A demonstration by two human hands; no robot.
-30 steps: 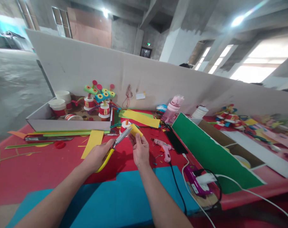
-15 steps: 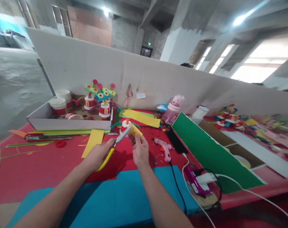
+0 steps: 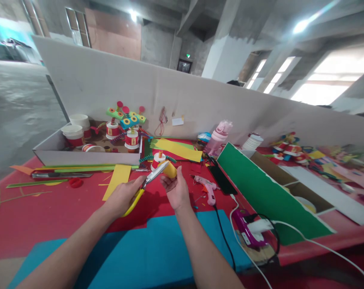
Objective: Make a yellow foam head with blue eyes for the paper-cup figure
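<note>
My left hand (image 3: 124, 197) is closed round the yellow handles of a pair of scissors (image 3: 153, 176). The blades point up and to the right, against a small curled piece of yellow paper (image 3: 170, 170). Just under the paper is my right hand (image 3: 178, 192), palm showing, thumb raised and fingers loosely bent apart from it. The paper's edge lies close to the thumb; whether they touch is hard to see. Behind the blades stands a red and white paper cup figure (image 3: 157, 160) with green folded paper arms and an orange folded piece on top.
A yellow paper strip (image 3: 117, 181) lies left of the scissors. A pink glue gun (image 3: 208, 188) and a black phone (image 3: 222, 180) are on the right, near a green board (image 3: 269, 196) and a purple power strip (image 3: 249, 230). A white box (image 3: 88, 157) holds cups and finished figures.
My right hand has loosened from the yellow paper, its thumb lifting away and palm turning up. The paper has tilted and looks more curled against the blades. My left hand stays put.
</note>
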